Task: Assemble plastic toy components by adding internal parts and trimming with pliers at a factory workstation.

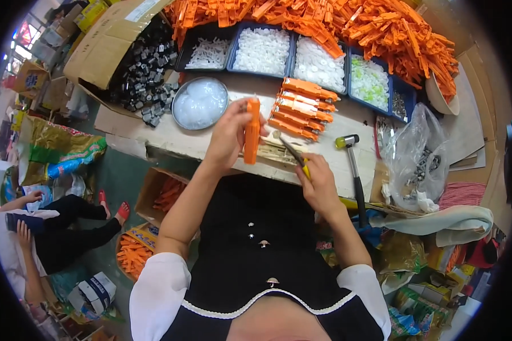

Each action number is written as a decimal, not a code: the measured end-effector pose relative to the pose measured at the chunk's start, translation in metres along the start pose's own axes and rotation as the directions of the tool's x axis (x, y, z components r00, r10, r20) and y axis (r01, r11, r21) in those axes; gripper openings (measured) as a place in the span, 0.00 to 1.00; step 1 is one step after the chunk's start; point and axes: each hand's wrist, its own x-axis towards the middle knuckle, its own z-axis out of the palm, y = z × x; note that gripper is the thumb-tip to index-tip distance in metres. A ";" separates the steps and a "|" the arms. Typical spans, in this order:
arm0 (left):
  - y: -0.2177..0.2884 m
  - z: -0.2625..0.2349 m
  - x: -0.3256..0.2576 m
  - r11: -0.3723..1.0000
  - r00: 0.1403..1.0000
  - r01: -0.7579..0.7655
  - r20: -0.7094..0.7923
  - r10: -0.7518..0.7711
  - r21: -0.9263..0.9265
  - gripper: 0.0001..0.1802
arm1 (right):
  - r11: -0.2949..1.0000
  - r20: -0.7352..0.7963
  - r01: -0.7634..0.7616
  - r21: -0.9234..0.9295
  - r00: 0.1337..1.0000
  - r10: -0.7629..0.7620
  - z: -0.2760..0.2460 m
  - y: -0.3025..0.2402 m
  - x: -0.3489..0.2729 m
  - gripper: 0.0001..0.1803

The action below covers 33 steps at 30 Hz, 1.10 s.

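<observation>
Held upright in my left hand (228,136) is a long orange plastic housing (252,132), gripped between thumb and fingers over the table's front edge. My right hand (318,181) is closed around a slim hand tool (292,151) with a yellow grip and a narrow dark metal end. That end points up and left, apart from the housing, near a small pale round piece (276,134); whether they touch I cannot tell. Just beyond lies a row of several orange assembled pieces (303,108) with metallic ends. A hammer (354,170) with a yellow-green face lies to the right.
A round metal dish (200,103) of clear, gel-like material stands left, beside a carton (111,48) with black and silver parts. Blue trays (293,54) of small white parts line the back, under heaped orange housings (392,34). A plastic bag (409,153) lies right. Another person (57,227) sits left.
</observation>
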 end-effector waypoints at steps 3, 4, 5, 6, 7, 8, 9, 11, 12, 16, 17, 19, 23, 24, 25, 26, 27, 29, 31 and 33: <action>-0.022 -0.003 -0.032 0.957 0.995 0.042 -0.101 -0.013 0.288 0.17 | 1.000 0.038 -0.014 -0.025 0.999 0.015 0.001 -0.002 0.010 0.07; -0.028 -0.007 -0.038 0.958 0.994 0.051 -0.108 -0.021 0.283 0.17 | 1.000 0.047 -0.021 -0.023 0.999 0.022 0.002 -0.003 0.011 0.07; -0.035 -0.013 -0.043 0.930 0.998 0.005 -0.063 0.020 0.368 0.17 | 1.000 0.068 -0.007 -0.024 0.998 0.009 0.003 -0.004 0.012 0.07; -0.040 -0.014 -0.047 0.894 0.998 -0.044 -0.013 0.056 0.445 0.16 | 1.000 0.089 0.006 -0.028 0.996 -0.003 0.003 -0.005 0.012 0.08; -0.043 -0.013 -0.050 0.883 0.995 -0.080 -0.015 0.099 0.463 0.15 | 1.000 0.138 0.006 -0.024 0.990 -0.002 0.003 -0.006 0.011 0.08; -0.043 -0.014 -0.053 0.887 0.996 -0.072 -0.015 0.089 0.457 0.15 | 1.000 0.142 -0.004 -0.028 0.990 0.008 0.007 -0.007 0.012 0.08; -0.043 -0.015 -0.056 0.860 0.990 -0.099 -0.034 0.134 0.500 0.15 | 0.999 0.156 0.027 -0.021 0.987 -0.024 0.010 -0.008 0.012 0.08; -0.043 -0.015 -0.060 0.808 0.981 -0.123 -0.052 0.186 0.576 0.15 | 0.998 0.209 0.057 -0.027 0.977 -0.050 0.011 -0.009 0.012 0.09; -0.043 -0.016 -0.060 0.809 0.982 -0.122 -0.051 0.184 0.575 0.15 | 0.998 0.209 0.054 -0.028 0.977 -0.047 0.011 -0.009 0.012 0.09; -0.047 -0.015 -0.061 0.765 0.973 -0.145 -0.052 0.226 0.627 0.14 | 0.998 0.231 0.056 -0.030 0.972 -0.048 0.012 -0.015 0.010 0.09; -0.048 -0.015 -0.062 0.754 0.966 -0.154 -0.062 0.250 0.638 0.14 | 0.999 0.252 0.038 -0.039 0.967 -0.027 0.012 -0.016 0.010 0.09; -0.051 -0.015 -0.065 0.652 0.938 -0.190 -0.061 0.342 0.734 0.14 | 0.998 0.274 0.057 -0.041 0.961 -0.043 0.015 -0.016 0.008 0.09; -0.063 -0.025 -0.055 0.259 0.763 -0.442 0.208 0.612 0.859 0.11 | 0.998 0.292 0.020 -0.058 0.957 -0.003 0.017 -0.017 0.004 0.08; -0.055 -0.029 -0.055 0.252 0.759 -0.442 0.210 0.616 0.861 0.11 | 0.998 0.289 0.027 -0.054 0.957 -0.010 0.022 -0.017 0.008 0.08; -0.047 -0.025 -0.061 0.672 0.954 -0.190 -0.026 0.297 0.716 0.11 | 0.998 0.308 0.053 -0.041 0.951 -0.037 0.021 -0.016 0.006 0.08; -0.039 -0.024 -0.067 0.887 0.983 0.174 -0.127 -0.131 0.427 0.10 | 0.997 0.325 0.076 -0.031 0.944 -0.062 0.020 -0.016 0.005 0.09; -0.030 -0.031 -0.069 0.949 0.969 0.245 -0.011 -0.247 0.197 0.11 | 0.995 0.339 0.097 -0.016 0.937 -0.086 0.018 -0.015 0.004 0.09; -0.025 -0.043 -0.071 0.938 0.933 0.345 0.098 -0.347 0.040 0.12 | 0.993 0.361 0.114 -0.023 0.927 -0.098 0.017 -0.015 0.003 0.10; -0.024 -0.047 -0.072 0.923 0.915 0.386 0.129 -0.382 -0.002 0.12 | 0.990 0.387 0.141 -0.021 0.914 -0.122 0.019 -0.015 0.003 0.11; -0.026 -0.050 -0.070 0.910 0.902 0.413 0.161 -0.402 -0.043 0.12 | 0.994 0.416 0.109 -0.031 0.905 -0.086 0.020 -0.015 0.003 0.11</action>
